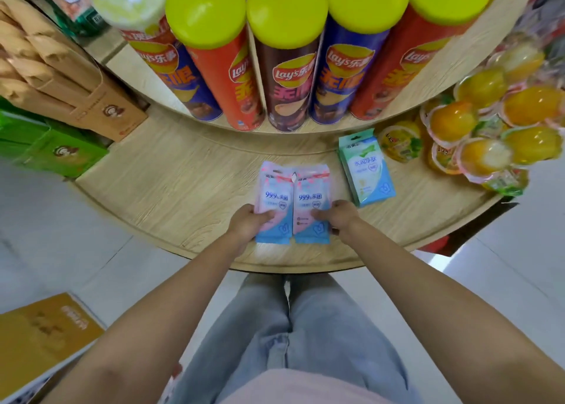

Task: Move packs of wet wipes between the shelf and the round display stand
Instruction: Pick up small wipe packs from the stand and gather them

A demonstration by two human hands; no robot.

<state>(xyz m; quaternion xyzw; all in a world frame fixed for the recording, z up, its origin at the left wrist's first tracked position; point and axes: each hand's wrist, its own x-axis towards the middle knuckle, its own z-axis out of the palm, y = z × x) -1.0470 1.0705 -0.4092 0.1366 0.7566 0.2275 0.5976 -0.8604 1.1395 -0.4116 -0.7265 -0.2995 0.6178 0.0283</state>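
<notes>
— Where are the wipes?
— Head view: my left hand [247, 223] pinches the left pink pack [273, 189], thumb on top. My right hand [339, 217] pinches the right pink pack [312, 191]. Both sit just left of the green pack [367, 171], at the round display stand [183, 189].
— Risk?
— My right hand is near the green pack, so a careless lift could knock it toward the jelly cups [477, 134] on its right.

Two pink wipe packs [276, 189], edges touching

Lt blue jeans [305, 327] — pale pink top [305, 387], arms [428, 293] bare.
</notes>
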